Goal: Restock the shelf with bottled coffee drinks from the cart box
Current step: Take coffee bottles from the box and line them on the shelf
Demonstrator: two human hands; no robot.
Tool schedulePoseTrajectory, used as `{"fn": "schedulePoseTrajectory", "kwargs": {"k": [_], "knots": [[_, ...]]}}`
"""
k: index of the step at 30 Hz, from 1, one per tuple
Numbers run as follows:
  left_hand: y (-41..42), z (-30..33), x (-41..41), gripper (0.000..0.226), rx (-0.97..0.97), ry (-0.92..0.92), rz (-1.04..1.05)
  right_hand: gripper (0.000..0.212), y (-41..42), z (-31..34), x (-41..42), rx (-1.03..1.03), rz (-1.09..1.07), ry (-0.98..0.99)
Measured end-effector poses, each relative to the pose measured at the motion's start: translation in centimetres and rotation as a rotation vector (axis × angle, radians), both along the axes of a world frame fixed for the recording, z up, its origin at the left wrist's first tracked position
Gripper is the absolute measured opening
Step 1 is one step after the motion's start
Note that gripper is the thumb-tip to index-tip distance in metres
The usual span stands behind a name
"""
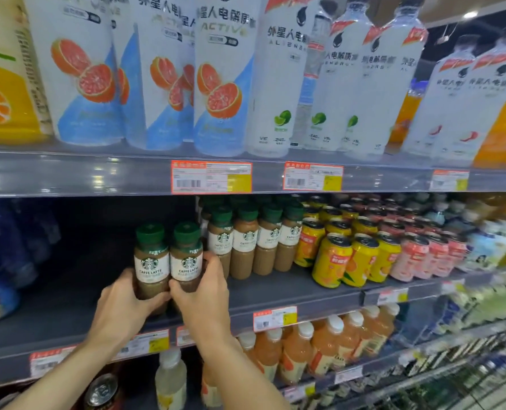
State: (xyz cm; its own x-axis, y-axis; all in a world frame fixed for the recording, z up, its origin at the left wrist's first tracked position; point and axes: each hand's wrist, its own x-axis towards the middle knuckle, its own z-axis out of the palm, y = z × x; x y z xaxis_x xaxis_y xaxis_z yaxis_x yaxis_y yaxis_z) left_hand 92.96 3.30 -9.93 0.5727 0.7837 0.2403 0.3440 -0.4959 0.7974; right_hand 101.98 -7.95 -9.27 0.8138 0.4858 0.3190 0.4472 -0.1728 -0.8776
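Both hands (121, 303) (201, 294) round (upright) bottles (168, 261) — wrists raised

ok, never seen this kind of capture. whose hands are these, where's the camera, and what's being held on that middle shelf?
There is no robot here. One wide-angle camera sits on a person's head, looking forward and down at a shop shelf, so the hands are the wearer's own. The left hand grips one coffee bottle and the right hand grips a second bottle; the two stand side by side on the middle shelf. To their right stands a row of the same coffee bottles, then yellow cans and pink cans. Large drink bottles fill the shelf above.
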Motion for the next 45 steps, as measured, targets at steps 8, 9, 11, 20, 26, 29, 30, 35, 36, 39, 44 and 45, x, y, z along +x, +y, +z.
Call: {"fn": "schedulePoseTrajectory", "kwargs": {"k": [8,9,11,20,26,29,30,35,36,39,44,45], "knots": [[-3.2,0.2,2.3,0.051,0.018,0.020,-0.028,0.060,-3.2,0.1,2.4,-0.010,-0.042,0.018],[-3.4,0.2,2.6,0.052,0.029,0.026,-0.021,0.059,-3.7,0.1,2.9,-0.013,-0.047,0.023],[-3.7,0.3,3.0,0.054,0.041,0.036,-0.010,0.059,-4.6,0.1,3.8,-0.022,-0.062,0.021],[-4.3,0.3,3.2,0.056,0.042,0.051,-0.011,0.064,-11.1,0.4,9.4,-0.019,-0.175,0.016],[-4.6,0.3,3.3,0.058,0.047,0.046,-0.004,0.060,-13.3,0.9,13.1,-0.008,-0.262,0.044],[-4.6,0.2,3.3,0.057,0.058,0.055,0.000,0.059,-13.1,1.1,14.0,-0.016,-0.280,0.061],[-4.7,0.3,3.3,0.056,0.061,0.055,-0.001,0.057,-13.0,1.1,14.2,-0.023,-0.288,0.055],[-5.1,0.6,3.2,0.054,0.040,0.037,-0.022,0.058,-12.9,1.4,14.5,-0.020,-0.286,0.044],[-5.1,0.7,3.2,0.054,0.042,0.039,-0.025,0.058,-12.9,1.5,14.5,-0.027,-0.287,0.036],[-5.1,0.7,3.3,0.055,0.044,0.040,-0.026,0.058,-12.8,1.6,14.6,-0.042,-0.296,0.030],[-5.2,0.7,3.2,0.055,0.042,0.040,-0.027,0.059,-12.3,1.7,14.8,-0.073,-0.321,0.025],[-5.1,0.6,3.2,0.055,0.039,0.040,-0.029,0.060,-12.2,1.6,14.7,-0.071,-0.325,0.026]]}}
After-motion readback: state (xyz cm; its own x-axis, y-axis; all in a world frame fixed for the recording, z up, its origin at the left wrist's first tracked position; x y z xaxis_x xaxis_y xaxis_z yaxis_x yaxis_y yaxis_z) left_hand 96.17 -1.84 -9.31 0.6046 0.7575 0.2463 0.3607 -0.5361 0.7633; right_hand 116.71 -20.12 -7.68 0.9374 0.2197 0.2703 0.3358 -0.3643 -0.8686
